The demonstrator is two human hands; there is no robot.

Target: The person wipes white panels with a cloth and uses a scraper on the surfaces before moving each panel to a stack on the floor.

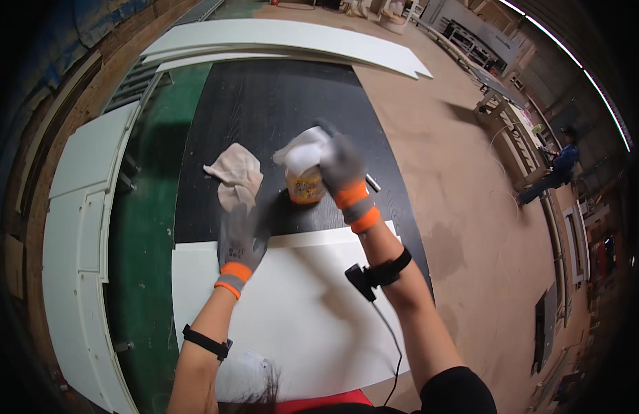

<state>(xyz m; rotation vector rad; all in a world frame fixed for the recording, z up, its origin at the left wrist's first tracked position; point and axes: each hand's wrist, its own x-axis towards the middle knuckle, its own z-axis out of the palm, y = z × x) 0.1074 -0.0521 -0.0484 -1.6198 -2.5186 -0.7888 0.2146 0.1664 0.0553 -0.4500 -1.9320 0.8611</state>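
Both my hands wear grey work gloves with orange cuffs. My right hand (343, 162), smeared by motion, is closed on a white cloth (306, 150) at the top of a clear jar with an orange and yellow label (306, 188). The cloth covers the jar's mouth. My left hand (241, 241) reaches over the far edge of a white panel (299, 303), its fingers stretched toward a crumpled beige rag (238, 172). Its fingertips come up to the rag's near end; whether they touch it I cannot make out. Jar and rag rest on the black wood-grain tabletop (271, 96).
A short pale stick-like object (372, 182) lies right of the jar. Long white boards (285, 38) cross the table's far end. More white panels (78, 228) lie on the left, beyond a green floor strip (150, 276). Far right, a person in blue (564, 162) stands by a workbench (506, 127).
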